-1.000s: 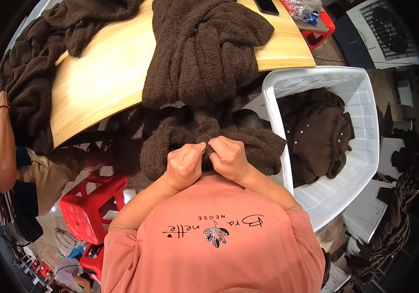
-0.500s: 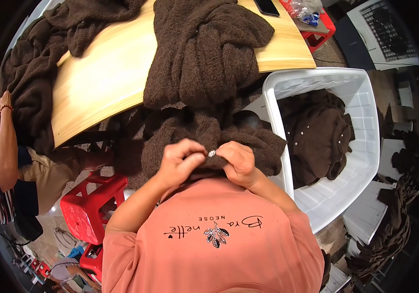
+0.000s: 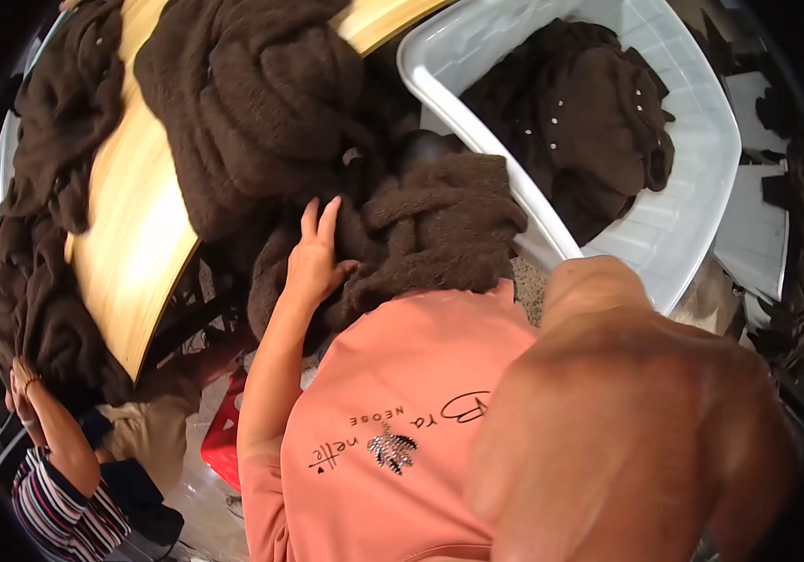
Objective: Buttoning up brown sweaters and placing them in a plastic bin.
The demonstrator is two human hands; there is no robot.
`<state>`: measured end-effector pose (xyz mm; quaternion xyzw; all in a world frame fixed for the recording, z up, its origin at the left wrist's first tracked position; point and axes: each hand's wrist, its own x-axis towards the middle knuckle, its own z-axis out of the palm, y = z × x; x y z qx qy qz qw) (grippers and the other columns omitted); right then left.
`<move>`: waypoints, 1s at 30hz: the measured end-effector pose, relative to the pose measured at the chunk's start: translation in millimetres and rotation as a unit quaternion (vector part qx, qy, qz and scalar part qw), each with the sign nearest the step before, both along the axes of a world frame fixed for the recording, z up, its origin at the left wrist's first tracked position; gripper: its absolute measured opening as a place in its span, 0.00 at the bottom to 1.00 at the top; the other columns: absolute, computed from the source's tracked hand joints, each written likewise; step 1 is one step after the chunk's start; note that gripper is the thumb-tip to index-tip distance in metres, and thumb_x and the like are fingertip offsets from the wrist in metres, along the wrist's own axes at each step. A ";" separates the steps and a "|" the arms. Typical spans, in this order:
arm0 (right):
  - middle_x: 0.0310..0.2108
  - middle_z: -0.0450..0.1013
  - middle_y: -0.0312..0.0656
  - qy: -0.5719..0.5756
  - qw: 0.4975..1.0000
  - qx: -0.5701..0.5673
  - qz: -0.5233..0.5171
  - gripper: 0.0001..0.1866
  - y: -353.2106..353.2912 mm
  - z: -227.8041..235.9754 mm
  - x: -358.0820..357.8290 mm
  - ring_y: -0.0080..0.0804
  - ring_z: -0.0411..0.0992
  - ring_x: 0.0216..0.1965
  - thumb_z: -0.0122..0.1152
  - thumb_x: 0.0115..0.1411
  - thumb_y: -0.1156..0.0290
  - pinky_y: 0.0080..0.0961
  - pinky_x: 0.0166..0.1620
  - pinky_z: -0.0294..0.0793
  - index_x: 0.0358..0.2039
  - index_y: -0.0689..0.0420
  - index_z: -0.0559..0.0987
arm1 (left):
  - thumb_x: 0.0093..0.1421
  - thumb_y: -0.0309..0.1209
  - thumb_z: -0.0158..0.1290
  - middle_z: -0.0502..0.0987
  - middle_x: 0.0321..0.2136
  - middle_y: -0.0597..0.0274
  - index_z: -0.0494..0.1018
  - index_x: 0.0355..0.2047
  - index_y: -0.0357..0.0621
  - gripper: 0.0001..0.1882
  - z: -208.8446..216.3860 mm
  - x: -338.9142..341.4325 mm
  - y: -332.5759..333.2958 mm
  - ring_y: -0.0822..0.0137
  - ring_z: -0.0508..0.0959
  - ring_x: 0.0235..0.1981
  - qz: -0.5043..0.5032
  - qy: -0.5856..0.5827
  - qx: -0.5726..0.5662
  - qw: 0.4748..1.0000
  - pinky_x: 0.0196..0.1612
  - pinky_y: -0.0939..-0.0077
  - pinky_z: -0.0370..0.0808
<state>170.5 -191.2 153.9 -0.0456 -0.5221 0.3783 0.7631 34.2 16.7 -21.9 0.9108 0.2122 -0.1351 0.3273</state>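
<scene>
My left hand (image 3: 314, 262) lies on a dark brown knit garment (image 3: 439, 225) bunched across my lap. Its fingers are stretched and spread, and it grips nothing. Raised close to the camera, my right hand (image 3: 622, 403) looks large and blurred in the lower right. Its fingers are hidden, so what it may hold does not show. The knit in my lap seems to run on into a brown heap (image 3: 252, 103) hanging over the table edge; where they join is unclear.
A white plastic bin (image 3: 482, 131) at the right contains brown garments (image 3: 599, 140) with small pale buttons. The curved wooden table (image 3: 140, 253) carries more brown knitwear (image 3: 65, 112) along its far left. A co-worker in a striped top (image 3: 69, 501) is at the lower left, near a red stool (image 3: 224, 436).
Both hands were together at a small shiny piece on the knit; they have parted. My right hand has risen toward the camera, and my left has opened on the garment. The view has shifted right.
</scene>
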 end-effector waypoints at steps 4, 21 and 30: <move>0.29 0.72 0.47 -0.007 1.000 -0.015 -0.005 0.28 8.1 -3.9 -11.1 0.38 0.71 0.28 0.62 0.50 0.50 0.29 0.27 0.70 0.36 0.65 0.74 | 0.36 0.24 0.67 0.49 0.61 0.47 0.51 0.60 0.53 0.51 -22.9 -1.3 4.6 0.43 0.71 0.46 -0.030 -0.043 0.039 0.998 0.43 0.62 0.73; 0.40 0.70 0.48 0.020 0.995 -0.093 0.036 0.32 -4.2 -6.5 8.9 0.41 0.68 0.41 0.64 0.45 0.52 0.33 0.40 0.68 0.44 0.62 0.70 | 0.45 0.27 0.51 0.76 0.32 0.48 0.73 0.34 0.47 0.13 -44.0 6.8 3.4 0.46 0.75 0.34 0.021 -0.034 0.060 0.997 0.37 0.59 0.72; 0.45 0.69 0.48 0.041 0.989 -0.116 0.084 0.35 -84.6 1.4 20.9 0.43 0.67 0.47 0.65 0.42 0.53 0.35 0.47 0.66 0.48 0.61 0.69 | 0.46 0.13 0.49 0.76 0.29 0.67 0.72 0.37 0.35 0.16 -7.5 -10.3 24.8 0.77 0.73 0.31 0.254 -0.323 -0.241 0.879 0.38 0.85 0.70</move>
